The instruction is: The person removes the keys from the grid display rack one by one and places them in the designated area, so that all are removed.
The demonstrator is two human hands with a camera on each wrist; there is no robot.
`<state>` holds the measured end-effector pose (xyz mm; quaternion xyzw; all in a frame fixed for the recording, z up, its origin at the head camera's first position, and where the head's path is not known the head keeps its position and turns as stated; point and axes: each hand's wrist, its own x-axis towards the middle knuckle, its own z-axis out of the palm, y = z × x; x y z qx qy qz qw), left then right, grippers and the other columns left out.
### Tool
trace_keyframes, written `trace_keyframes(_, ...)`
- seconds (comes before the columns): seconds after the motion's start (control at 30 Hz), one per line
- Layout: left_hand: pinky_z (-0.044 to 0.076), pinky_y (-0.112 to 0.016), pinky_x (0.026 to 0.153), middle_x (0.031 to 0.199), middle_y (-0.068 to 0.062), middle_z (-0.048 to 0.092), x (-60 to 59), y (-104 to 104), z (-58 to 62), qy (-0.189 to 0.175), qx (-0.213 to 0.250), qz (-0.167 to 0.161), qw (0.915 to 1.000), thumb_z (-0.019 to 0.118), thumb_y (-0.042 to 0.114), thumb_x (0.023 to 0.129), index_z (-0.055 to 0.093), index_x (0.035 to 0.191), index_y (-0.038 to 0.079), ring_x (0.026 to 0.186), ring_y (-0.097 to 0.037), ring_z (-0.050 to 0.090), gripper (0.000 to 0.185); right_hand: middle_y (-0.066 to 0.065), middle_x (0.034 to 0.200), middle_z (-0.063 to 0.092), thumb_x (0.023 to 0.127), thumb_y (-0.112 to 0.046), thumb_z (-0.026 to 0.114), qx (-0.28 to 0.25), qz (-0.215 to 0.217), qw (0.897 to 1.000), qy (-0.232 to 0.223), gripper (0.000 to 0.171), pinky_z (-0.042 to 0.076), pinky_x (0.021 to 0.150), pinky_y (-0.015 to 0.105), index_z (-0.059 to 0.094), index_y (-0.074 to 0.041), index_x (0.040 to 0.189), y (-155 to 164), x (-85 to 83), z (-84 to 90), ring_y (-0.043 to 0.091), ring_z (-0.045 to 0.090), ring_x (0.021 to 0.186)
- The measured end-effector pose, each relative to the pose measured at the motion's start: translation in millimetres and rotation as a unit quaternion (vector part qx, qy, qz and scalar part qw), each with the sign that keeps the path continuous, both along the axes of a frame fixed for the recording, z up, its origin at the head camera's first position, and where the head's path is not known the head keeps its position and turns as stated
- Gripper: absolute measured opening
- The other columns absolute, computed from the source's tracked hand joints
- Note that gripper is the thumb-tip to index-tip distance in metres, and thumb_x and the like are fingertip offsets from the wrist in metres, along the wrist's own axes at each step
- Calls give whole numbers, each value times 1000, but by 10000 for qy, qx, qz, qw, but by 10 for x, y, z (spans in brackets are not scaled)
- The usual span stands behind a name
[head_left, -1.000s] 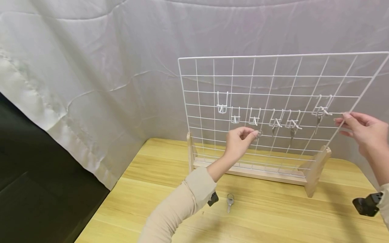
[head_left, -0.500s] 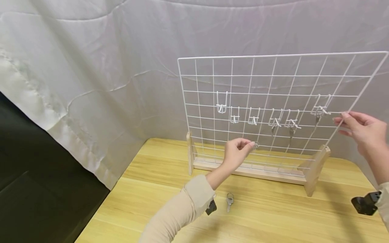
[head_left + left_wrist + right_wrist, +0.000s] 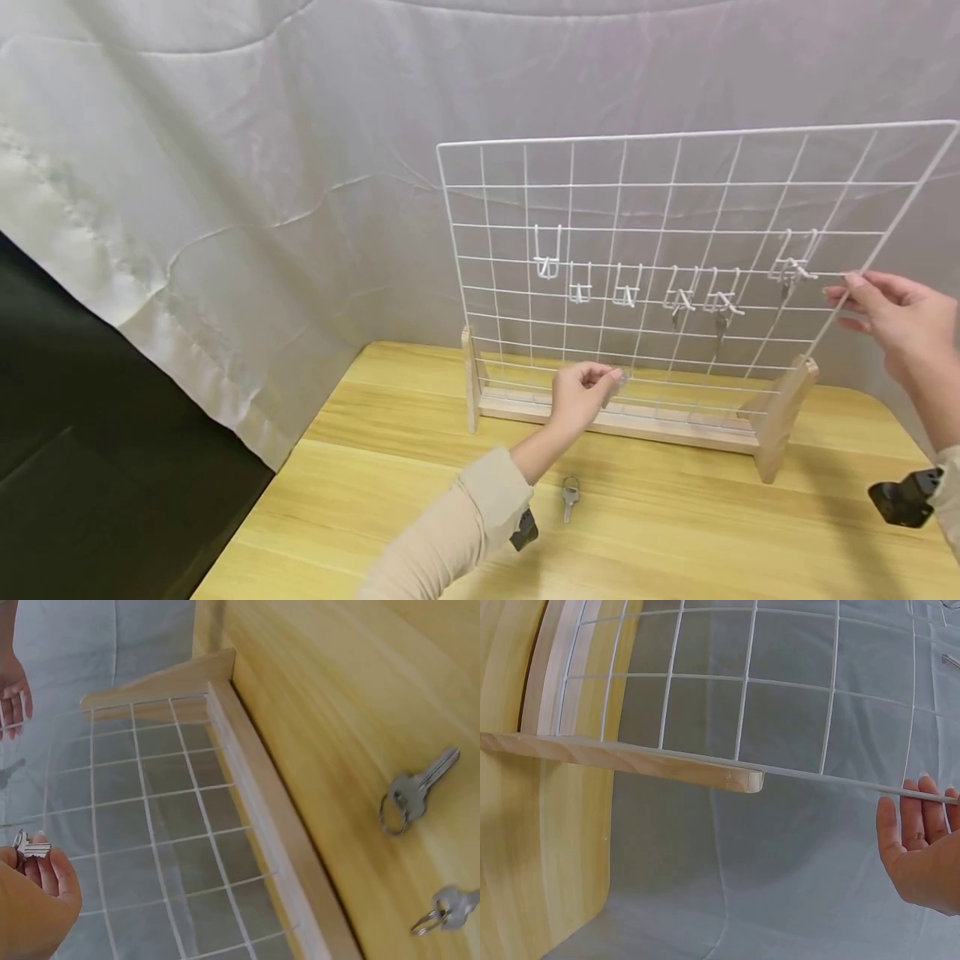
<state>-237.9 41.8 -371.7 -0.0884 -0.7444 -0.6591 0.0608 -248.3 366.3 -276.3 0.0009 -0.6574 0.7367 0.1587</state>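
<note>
My left hand pinches a silver key by its ring, in front of the lower middle of a white wire grid panel. In the left wrist view the key's toothed blade points away from the fingers. Far to the right, my right hand holds the panel's side wire between thumb and fingers. White hooks hang across the panel; keys dangle from the three on the right, while the three on the left carry none. A key with a ring lies on the table below.
The panel stands in a wooden base with upright end pieces. A second loose key on the table shows only in the left wrist view. Grey cloth hangs behind and to the left of the wooden table.
My left hand has moved down and slightly left, away from the hooks, with the key still pinched. The right hand has stayed on the panel's edge.
</note>
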Motion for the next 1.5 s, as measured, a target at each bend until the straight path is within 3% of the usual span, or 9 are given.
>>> trace_keyframes(0.3, 45, -7, 50, 75, -14, 68, 105, 66, -336, -442, 216, -129, 9987, 66, 12, 84, 68, 86, -5, 55, 2, 50, 17, -9, 66, 71, 84, -21, 66, -149, -15, 9999, -45, 3, 53, 51, 15, 68, -20, 83, -33, -17, -2, 1, 67, 62)
trace_keyframes(0.53, 48, -8, 53, 78, -15, 69, 178, 89, -564, -512, 259, -158, 9982, 67, 9, 83, 68, 84, -5, 58, 1, 55, 14, -8, 66, 71, 84, -19, 65, -278, -20, 9996, 13, 4, 54, 51, 15, 69, -19, 84, -26, -26, 4, 2, 67, 61)
trace_keyframes(0.87, 42, -6, 50, 76, -9, 68, 261, 70, -794, -706, 189, -121, 9973, 66, 12, 83, 68, 84, -3, 57, 2, 48, 15, -13, 67, 70, 83, -27, 65, 116, -170, 9998, 27, 5, 52, 51, 11, 67, -23, 86, 11, -37, -33, -3, 66, 63)
trace_keyframes(1.1, 47, -8, 55, 76, -9, 68, 338, 96, -962, -945, 287, 121, 9950, 68, 10, 81, 68, 82, -3, 60, 1, 52, 13, -15, 67, 70, 83, -29, 65, 202, -213, 9996, -33, 6, 51, 51, 11, 67, -24, 86, 3, -41, -16, -4, 65, 63)
trace_keyframes(1.5, 52, -13, 54, 74, -12, 69, 456, 114, -1193, -1310, 615, 91, 9894, 66, 4, 80, 67, 83, -4, 59, -4, 59, 9, -15, 69, 70, 83, -29, 64, 184, -100, 9998, -65, 8, 51, 52, 10, 66, -24, 89, 34, -34, -22, -4, 65, 64)
